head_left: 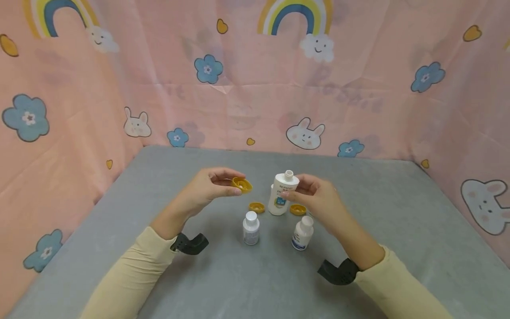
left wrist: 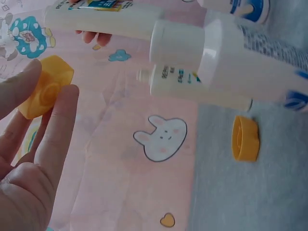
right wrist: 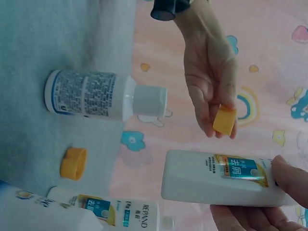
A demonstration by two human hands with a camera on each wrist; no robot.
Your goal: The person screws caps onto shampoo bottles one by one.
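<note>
My left hand (head_left: 199,192) pinches a yellow bottle cap (head_left: 241,184) between thumb and fingers; its hollow underside shows in the head view. My right hand (head_left: 318,197) grips a white shampoo bottle (head_left: 282,208) upright, with its bare neck at the top. In the right wrist view this bottle (right wrist: 192,178) hangs apart from the table, thumb on one side and fingers on the other. A second white shampoo bottle (left wrist: 175,89), also capless, stands on the table, mostly hidden behind the held one in the head view. The pinched cap is to the left of the held bottle.
Two more yellow caps, a left one (head_left: 256,207) and a right one (head_left: 298,209), lie on the grey table (head_left: 223,283). Nearer to me stand two small white bottles with white lids, one left (head_left: 251,230) and one right (head_left: 303,235). A pink printed cloth (head_left: 247,102) hangs behind.
</note>
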